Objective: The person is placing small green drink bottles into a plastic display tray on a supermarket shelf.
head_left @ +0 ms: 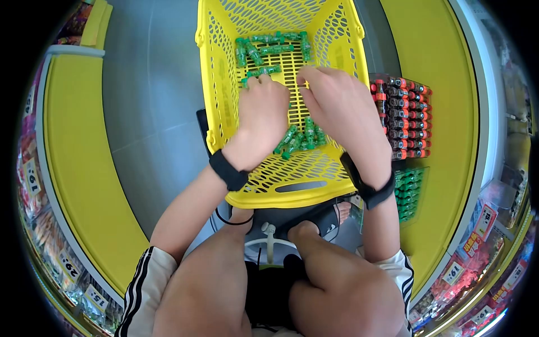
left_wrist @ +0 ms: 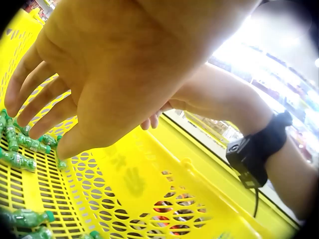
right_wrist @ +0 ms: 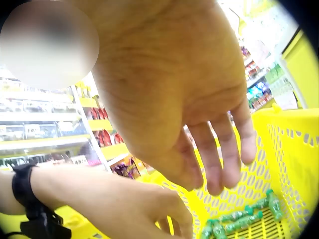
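Over the yellow basket (head_left: 292, 197), my left hand (head_left: 263, 109) hangs with loosely bent fingers. A small green bottle (head_left: 264, 71) shows just past its knuckles in the head view. The left wrist view shows this hand's fingers spread, with nothing between them. To its right my right hand (head_left: 339, 101) is held over the basket too, fingers relaxed and pointing down, holding nothing in the right wrist view. Several green bottles (head_left: 277, 49) lie at the basket's far end. Another cluster of green bottles (head_left: 309, 132) lies at the near end, partly behind the hands.
Right of the basket, rows of small dark bottles with red caps (head_left: 410, 118) stand on a yellow ledge (head_left: 438, 224). A clear tray of green bottles (head_left: 409, 194) sits nearer. Shelves of packaged goods with price tags (head_left: 453, 272) line both sides.
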Demonstrator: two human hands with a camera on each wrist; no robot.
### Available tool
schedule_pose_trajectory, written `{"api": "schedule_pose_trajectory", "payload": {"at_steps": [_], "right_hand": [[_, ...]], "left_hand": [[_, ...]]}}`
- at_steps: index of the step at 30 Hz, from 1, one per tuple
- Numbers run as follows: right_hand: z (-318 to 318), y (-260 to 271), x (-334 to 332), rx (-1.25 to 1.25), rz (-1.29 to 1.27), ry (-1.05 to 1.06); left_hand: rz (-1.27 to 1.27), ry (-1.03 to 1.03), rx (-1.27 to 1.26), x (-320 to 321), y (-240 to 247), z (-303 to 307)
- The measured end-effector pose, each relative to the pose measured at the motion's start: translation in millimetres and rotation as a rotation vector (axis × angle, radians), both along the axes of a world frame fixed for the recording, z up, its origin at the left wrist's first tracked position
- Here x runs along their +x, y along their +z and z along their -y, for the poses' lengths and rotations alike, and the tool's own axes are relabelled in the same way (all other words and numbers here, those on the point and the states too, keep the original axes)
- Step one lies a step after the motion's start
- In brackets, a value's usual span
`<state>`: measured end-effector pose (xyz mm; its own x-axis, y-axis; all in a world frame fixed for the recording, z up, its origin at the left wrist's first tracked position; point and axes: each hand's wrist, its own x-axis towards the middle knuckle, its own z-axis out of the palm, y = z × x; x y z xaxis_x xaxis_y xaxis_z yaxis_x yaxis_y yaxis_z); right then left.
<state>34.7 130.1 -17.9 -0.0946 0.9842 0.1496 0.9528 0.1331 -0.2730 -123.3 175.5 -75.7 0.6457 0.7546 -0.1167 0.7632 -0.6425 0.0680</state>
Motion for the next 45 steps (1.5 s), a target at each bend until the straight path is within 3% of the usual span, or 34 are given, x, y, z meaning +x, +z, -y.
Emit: {"api": "schedule_pose_trajectory", "payload": {"at_steps": [7,12,18,24,31,38,41,45], "right_hand": [[-49.7,-68.4,7.2,-0.269,0.055,0.017],[-66.0,-108.0,12.8,-0.519,0.040,0.064],[-78.0,-134.9,13.3,-0.617,0.105,0.077],[-86.1,-154.3,9.1,-0.628,0.149,0.115],[-84.9,-174.1,8.8,-0.638,0.184,0.135],[-80.9,-193.9,22.0,-0.896,0.022,0.152],[-82.5,-193.9,37.1,-0.967,-0.082,0.204],[-89.3,-201.5,45.9,-0.955,-0.191,0.225]], "left_hand": [[-0.030,0.074,-0.149,8.8,-44.4,-41.9],[-0.105,-0.001,-0.198,5.8,-71.4,-59.5],[-0.321,0.024,-0.337,14.3,-92.1,-69.5],[-0.383,0.017,-0.195,12.3,-108.7,-62.9],[-0.408,0.007,-0.457,21.1,-82.0,-62.6],[-0.270,-0.037,-0.543,23.8,-104.1,-56.6],[-0.375,0.044,-0.529,27.7,-123.0,-62.4],[-0.332,-0.009,-0.604,28.1,-103.0,-63.7]]}}
